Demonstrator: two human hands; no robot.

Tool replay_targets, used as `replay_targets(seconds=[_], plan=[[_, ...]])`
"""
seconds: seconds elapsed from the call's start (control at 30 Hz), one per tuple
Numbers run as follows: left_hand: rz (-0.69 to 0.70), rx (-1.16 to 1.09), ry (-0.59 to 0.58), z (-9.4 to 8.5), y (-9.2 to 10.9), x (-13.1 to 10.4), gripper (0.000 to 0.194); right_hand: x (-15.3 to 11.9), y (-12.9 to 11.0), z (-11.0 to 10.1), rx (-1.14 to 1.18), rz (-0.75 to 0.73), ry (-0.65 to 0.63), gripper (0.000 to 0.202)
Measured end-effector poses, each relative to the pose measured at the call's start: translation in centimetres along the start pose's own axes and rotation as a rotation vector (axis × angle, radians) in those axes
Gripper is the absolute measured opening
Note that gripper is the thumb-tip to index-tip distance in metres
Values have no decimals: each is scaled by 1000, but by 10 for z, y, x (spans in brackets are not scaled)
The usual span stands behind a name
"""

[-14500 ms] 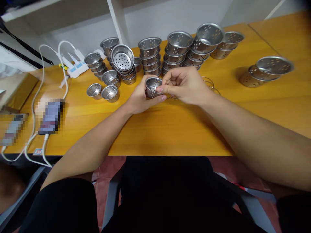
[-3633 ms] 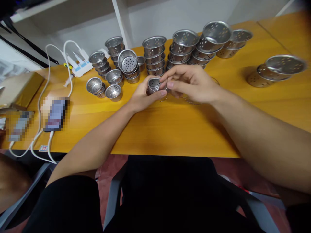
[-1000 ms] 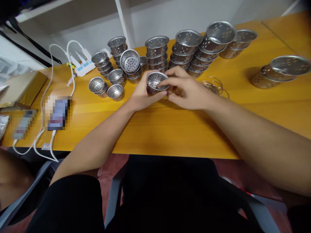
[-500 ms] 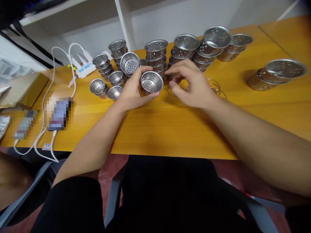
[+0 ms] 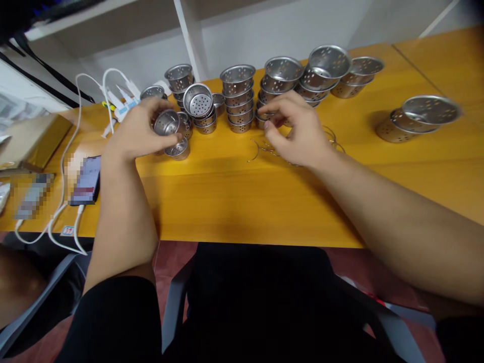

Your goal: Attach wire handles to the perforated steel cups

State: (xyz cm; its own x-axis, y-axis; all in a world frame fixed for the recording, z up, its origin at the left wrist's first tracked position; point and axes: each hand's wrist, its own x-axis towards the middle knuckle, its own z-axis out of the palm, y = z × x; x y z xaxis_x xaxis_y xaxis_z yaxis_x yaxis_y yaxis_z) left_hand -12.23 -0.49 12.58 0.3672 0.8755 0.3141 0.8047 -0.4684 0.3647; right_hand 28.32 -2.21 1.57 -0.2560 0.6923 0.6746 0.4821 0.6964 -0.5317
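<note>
My left hand (image 5: 132, 128) grips a small perforated steel cup (image 5: 167, 122) by its sides, thumb in front and fingers behind. The cup is over the small cups at the left, close above another small cup (image 5: 177, 148); whether they touch I cannot tell. My right hand (image 5: 297, 131) hovers above the table with its fingers bent and thumb apart, and nothing shows between them. Beneath and beside it lie thin wire rings (image 5: 255, 151), partly hidden by the hand. Just behind stands a stack of medium perforated cups (image 5: 239, 96), with a stack of wider ones (image 5: 283, 73) alongside.
Larger perforated cups (image 5: 328, 68) are stacked along the back, and a nested pair (image 5: 412, 118) sits tilted at the right. At the left are a phone (image 5: 86, 179) on a white cable, a power strip (image 5: 126, 106) and a cardboard box (image 5: 32, 141). Another person's arm shows at far left.
My left hand has carried the small cup leftward, from the middle to the small cups at the left. The right hand stays nearly in place. The view has shifted slightly.
</note>
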Motion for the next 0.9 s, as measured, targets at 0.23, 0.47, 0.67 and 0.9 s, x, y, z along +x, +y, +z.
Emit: replay_targets(seconds=[0.23, 0.47, 0.67, 0.9], plan=[[-153, 167, -286, -4, 8, 1, 66, 2, -5, 2, 17, 1, 15, 26], [-184, 218, -299, -2, 6, 4, 65, 2, -7, 2, 25, 5, 12, 17], [-194, 215, -278, -1, 6, 4, 73, 2, -5, 1, -20, -26, 8, 19], [-91, 164, -102, 28, 5, 11, 51, 1, -7, 0, -12, 35, -31, 24]])
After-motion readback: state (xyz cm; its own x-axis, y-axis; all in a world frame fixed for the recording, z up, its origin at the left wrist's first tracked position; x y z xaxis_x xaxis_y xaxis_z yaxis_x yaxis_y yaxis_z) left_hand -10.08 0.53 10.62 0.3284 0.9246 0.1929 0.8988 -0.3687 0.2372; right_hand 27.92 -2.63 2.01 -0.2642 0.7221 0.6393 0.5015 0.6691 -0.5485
